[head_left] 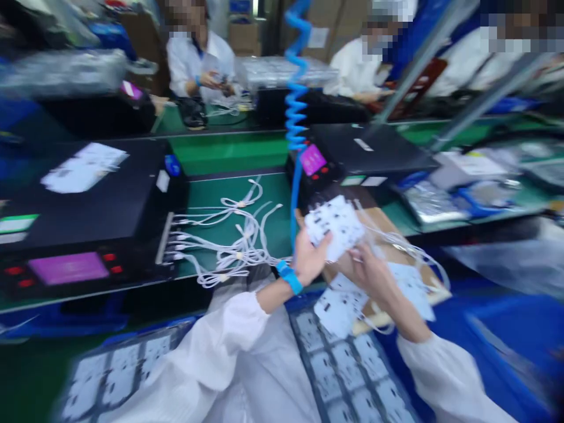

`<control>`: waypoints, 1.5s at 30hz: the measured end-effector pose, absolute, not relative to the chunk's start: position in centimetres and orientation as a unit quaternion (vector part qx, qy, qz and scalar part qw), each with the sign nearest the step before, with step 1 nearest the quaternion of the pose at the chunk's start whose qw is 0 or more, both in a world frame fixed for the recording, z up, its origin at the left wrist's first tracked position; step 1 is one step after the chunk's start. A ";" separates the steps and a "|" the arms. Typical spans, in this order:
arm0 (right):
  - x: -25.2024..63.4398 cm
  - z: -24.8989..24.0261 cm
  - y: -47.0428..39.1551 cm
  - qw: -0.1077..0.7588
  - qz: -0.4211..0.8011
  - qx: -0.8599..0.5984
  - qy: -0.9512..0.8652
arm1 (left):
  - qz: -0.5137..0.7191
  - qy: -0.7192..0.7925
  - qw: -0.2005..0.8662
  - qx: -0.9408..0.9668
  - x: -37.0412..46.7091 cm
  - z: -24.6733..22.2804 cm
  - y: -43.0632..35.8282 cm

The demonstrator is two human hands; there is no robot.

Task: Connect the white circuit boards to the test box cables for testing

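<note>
A white circuit board with dark parts is tilted up in front of me. My left hand, a blue strap at its wrist, is closed on the board's left edge with the thumb across its face. At the lower right corner of the board my right hand has its fingers pinched together. Blur hides what sits between those fingers. Below the hands, more white boards lie on a brown cardboard sheet, with white cables beside them.
Bundled white cables run from a black box at left, which carries a loose board. Another black box stands beyond my hands. A blue coiled hose hangs ahead. Trays of boards are low in front. Co-workers sit across.
</note>
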State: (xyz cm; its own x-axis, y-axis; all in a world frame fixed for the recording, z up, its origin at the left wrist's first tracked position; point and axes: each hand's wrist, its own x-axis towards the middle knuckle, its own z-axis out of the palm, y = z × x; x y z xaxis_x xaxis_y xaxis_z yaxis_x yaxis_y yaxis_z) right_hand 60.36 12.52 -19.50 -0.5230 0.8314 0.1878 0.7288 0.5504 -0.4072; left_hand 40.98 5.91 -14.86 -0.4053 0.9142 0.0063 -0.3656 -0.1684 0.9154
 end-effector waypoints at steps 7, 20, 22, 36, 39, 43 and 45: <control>60.1 -19.4 12.4 0.141 0.088 -0.443 -0.881 | 0.701 0.445 0.456 0.321 40.7 -14.5 5.7; 60.3 -16.1 9.9 0.013 0.100 -0.345 -0.933 | 0.698 0.462 0.425 0.344 40.0 -15.1 6.0; 60.1 -16.1 9.3 -0.028 0.070 -0.305 -0.949 | 0.678 0.480 0.425 0.359 40.3 -14.9 5.7; 64.2 -13.9 10.4 0.153 0.335 -0.429 -0.825 | 0.605 0.450 0.497 0.428 42.9 -15.9 5.4; 64.0 -14.1 10.6 0.217 0.325 -0.465 -0.794 | 0.594 0.432 0.543 0.408 43.3 -16.2 5.0; 62.5 -14.9 10.4 0.237 0.302 -0.503 -0.774 | 0.583 0.423 0.592 0.361 43.9 -16.5 4.2; 61.8 -15.3 10.2 0.235 0.293 -0.514 -0.771 | 0.576 0.423 0.598 0.363 43.9 -16.4 3.9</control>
